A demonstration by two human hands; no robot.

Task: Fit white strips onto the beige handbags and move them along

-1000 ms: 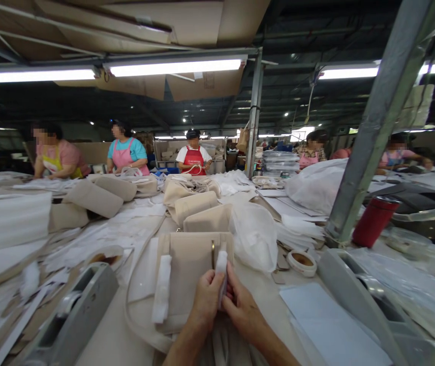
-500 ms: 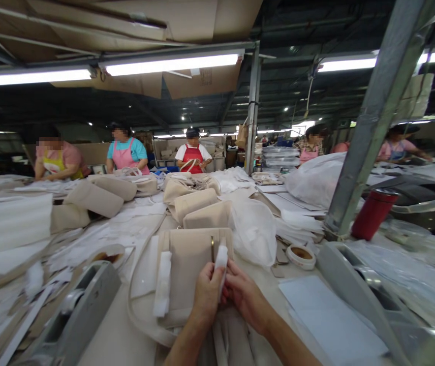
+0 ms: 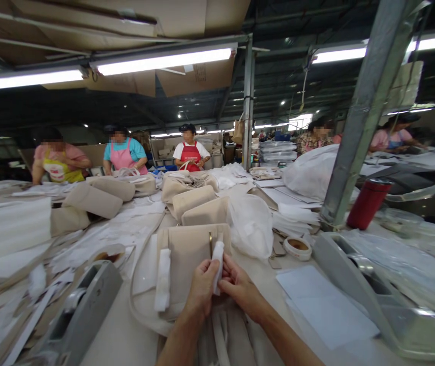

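Note:
A beige handbag (image 3: 187, 254) lies on the table in front of me, its long strap (image 3: 135, 300) looping out on the left. White foam wrap (image 3: 163, 282) is folded around a narrow part along the bag's left side. On the right side, my left hand (image 3: 202, 287) is closed on a second white foam strip (image 3: 218, 250), thumb on top. My right hand (image 3: 242, 287) pinches the same strip's right edge with curled fingers; its fingertips are partly hidden. A gold-coloured zip (image 3: 210, 239) shows just above my left hand.
Grey tape dispensers stand left (image 3: 84, 305) and right (image 3: 370, 300). Beyond the bag are more beige bags (image 3: 202, 203) and a clear plastic bag (image 3: 250, 226). A tape roll (image 3: 297, 249), white sheets (image 3: 324, 300), a red flask (image 3: 369, 203) and a metal post (image 3: 358, 117) are right. Several co-workers sit opposite.
Both hands stay on the foam strip; the right fingers have shifted along its edge, the thumb now lying nearer the strip. The view has turned slightly. A co-worker at far left has raised a hand.

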